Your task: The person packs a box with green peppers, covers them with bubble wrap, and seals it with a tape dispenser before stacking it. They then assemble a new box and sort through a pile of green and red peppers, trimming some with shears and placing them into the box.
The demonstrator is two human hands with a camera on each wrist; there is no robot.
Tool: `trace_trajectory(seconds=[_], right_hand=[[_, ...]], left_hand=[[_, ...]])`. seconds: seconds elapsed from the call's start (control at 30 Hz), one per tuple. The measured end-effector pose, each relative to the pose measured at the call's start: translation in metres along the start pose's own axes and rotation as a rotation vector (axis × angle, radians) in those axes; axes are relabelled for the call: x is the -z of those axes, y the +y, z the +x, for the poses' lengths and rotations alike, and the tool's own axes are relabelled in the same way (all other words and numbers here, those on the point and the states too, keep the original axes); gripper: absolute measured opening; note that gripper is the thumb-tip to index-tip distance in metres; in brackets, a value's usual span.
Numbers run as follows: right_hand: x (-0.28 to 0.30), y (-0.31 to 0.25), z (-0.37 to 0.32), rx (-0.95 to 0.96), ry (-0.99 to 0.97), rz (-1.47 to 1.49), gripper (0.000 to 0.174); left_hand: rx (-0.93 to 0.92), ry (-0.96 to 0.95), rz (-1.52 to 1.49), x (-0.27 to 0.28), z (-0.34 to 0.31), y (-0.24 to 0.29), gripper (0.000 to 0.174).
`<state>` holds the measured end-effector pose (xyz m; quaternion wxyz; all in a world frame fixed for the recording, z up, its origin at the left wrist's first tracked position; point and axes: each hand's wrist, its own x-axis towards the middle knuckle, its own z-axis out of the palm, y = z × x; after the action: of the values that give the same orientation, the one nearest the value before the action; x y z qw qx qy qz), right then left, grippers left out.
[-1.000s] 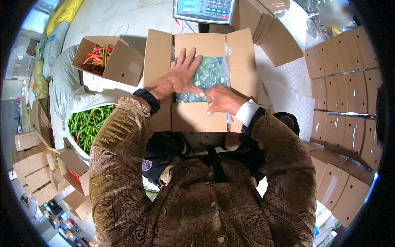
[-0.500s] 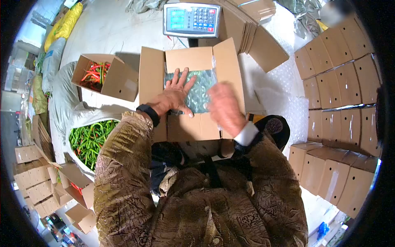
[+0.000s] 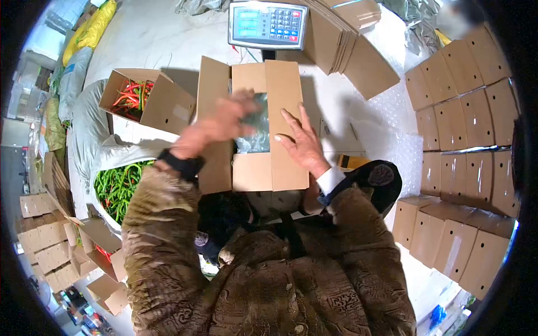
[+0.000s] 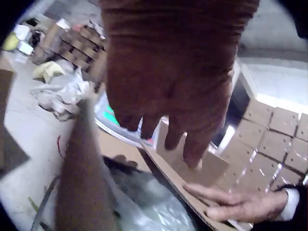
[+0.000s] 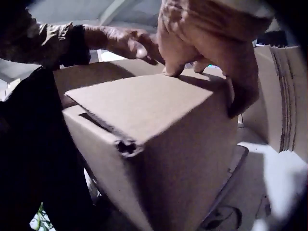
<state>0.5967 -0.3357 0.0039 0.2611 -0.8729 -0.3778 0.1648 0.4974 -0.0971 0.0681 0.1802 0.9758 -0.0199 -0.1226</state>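
1. From my end I see a plain brown cardboard box (image 3: pixel 251 173), a clear plastic bag (image 3: pixel 253 143) with green contents showing inside it.
2. The box sits directly in front of the person, just below the scale (image 3: pixel 268 25) and to the right of the pepper box (image 3: pixel 168 109).
3. Its top faces up; its long axis runs from the person toward the scale. The left flap (image 3: pixel 216 168) spreads outward, while the right flap (image 3: pixel 284 172) lies folded inward.
4. I see the right hand (image 3: pixel 302 144) resting spread fingers on the right flap, its grip unclenched.
5. The left hand (image 3: pixel 224 119), blurred, is over the box; its grip looks loose, fingers extended, holding nothing.
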Motion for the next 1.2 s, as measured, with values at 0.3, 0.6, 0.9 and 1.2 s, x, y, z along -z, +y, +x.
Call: trace_trajectory(seconds=[0.3, 0.6, 0.9, 1.2], right_hand=[[0.009, -0.009, 0.006, 0.131, -0.097, 0.007, 0.074], [0.007, -0.012, 0.016, 0.251, 0.001, 0.031, 0.072], [0.158, -0.031, -0.02, -0.164, -0.286, 0.285, 0.044], [0.162, 0.146, -0.039, -0.451, -0.176, 0.746, 0.034]], left_hand=[[0.217, 0.552, -0.24, -0.035, 0.044, -0.018, 0.088], [0.101, 0.636, 0.232, -0.059, 0.11, -0.04, 0.069], [0.065, 0.645, 0.283, -0.055, 0.121, -0.04, 0.057], [0.054, 0.657, 0.228, -0.051, 0.12, -0.033, 0.053]])
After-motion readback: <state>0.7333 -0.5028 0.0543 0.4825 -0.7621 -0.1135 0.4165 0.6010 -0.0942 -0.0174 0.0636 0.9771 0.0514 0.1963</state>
